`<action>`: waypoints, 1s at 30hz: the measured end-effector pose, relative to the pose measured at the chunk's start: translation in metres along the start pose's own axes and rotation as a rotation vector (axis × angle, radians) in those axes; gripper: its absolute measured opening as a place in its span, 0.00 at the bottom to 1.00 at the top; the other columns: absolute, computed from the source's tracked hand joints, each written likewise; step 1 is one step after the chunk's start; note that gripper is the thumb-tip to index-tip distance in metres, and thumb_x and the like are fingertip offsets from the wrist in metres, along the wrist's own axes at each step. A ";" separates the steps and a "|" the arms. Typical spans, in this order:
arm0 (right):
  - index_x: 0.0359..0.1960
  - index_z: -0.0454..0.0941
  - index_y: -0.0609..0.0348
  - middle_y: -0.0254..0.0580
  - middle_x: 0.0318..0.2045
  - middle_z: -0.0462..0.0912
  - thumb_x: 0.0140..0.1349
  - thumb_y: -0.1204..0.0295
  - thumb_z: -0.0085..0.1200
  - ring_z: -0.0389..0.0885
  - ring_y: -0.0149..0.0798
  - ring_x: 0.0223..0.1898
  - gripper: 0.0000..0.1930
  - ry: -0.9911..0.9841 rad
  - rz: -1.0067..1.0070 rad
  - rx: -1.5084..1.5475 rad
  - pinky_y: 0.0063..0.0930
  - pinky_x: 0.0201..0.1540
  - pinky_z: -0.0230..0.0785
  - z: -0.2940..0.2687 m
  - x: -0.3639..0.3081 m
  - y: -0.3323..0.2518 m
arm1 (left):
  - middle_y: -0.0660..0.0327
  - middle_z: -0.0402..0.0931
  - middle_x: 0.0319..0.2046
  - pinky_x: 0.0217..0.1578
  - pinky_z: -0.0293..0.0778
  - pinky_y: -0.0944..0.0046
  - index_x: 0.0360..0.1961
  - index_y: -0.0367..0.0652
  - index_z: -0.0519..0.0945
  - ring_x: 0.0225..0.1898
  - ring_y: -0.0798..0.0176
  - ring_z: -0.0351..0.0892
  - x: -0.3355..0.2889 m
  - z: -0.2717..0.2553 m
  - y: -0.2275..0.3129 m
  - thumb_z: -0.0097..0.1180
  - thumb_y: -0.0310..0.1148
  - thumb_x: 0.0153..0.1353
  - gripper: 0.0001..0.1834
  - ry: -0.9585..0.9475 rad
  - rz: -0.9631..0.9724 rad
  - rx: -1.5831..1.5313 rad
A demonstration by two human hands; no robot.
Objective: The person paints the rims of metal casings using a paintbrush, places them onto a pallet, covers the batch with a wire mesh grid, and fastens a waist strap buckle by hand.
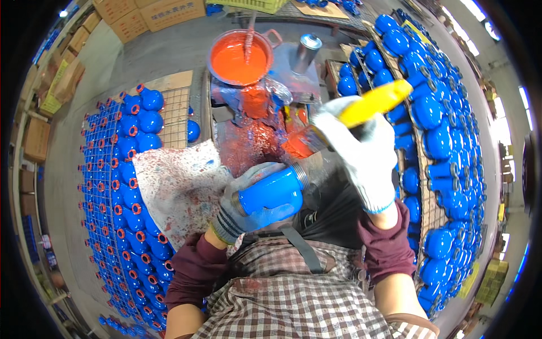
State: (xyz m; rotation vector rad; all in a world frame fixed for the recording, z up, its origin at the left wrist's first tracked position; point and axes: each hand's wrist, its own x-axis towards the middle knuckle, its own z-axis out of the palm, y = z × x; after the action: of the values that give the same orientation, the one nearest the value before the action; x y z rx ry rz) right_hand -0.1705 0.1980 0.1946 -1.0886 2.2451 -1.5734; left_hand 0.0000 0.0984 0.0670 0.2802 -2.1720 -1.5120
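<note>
My left hand (230, 198), in a grey-white knit glove, is wrapped round a blue-painted metal pipe fitting (272, 191). The fitting lies tilted across the palm, with a bare threaded end (302, 176) pointing right. My right hand (367, 150), in a white glove, grips a paintbrush (377, 104) by its yellow handle. Its bristles (300, 144) are coated orange-red and hang just above the threaded end, apart from it. Ahead stands a pan of orange paint (226, 63) with a paint-smeared stick (249, 42) in it.
Blue fittings with orange-red rims (132, 186) crowd a wire rack on my left. More blue fittings (440, 144) fill racks on my right. A metal can (306, 53) stands beside the pan. A paint-spattered cloth (180, 189) lies by my left arm. Cardboard boxes (169, 14) stand at the back.
</note>
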 end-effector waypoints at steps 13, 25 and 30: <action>0.31 0.82 0.61 0.37 0.22 0.82 0.53 0.74 0.67 0.79 0.28 0.24 0.07 0.072 -0.116 -0.015 0.20 0.31 0.71 -0.020 -0.036 -0.003 | 0.51 0.80 0.42 0.46 0.79 0.59 0.52 0.40 0.77 0.45 0.56 0.82 -0.008 0.017 0.013 0.72 0.40 0.45 0.32 -0.061 -0.201 -0.123; 0.31 0.80 0.54 0.39 0.24 0.82 0.46 0.73 0.69 0.80 0.43 0.26 0.11 -0.097 -0.647 0.127 0.32 0.31 0.71 -0.009 -0.041 0.022 | 0.51 0.75 0.51 0.51 0.76 0.50 0.58 0.39 0.68 0.50 0.51 0.78 -0.017 0.029 0.026 0.60 0.38 0.56 0.30 0.024 -0.526 -1.543; 0.31 0.73 0.60 0.49 0.36 0.77 0.50 0.80 0.59 0.77 0.40 0.36 0.08 -0.055 -0.315 0.512 0.33 0.40 0.72 0.004 -0.039 0.058 | 0.41 0.69 0.54 0.52 0.73 0.41 0.60 0.37 0.64 0.53 0.40 0.74 -0.017 0.024 0.037 0.57 0.63 0.53 0.45 -0.281 -0.597 -2.014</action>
State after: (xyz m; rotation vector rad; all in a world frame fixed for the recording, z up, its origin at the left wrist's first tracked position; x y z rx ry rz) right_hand -0.1668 0.2302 0.1326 -1.3380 1.5460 -2.0509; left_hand 0.0069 0.1390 0.0898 -0.0517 0.2150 -3.1858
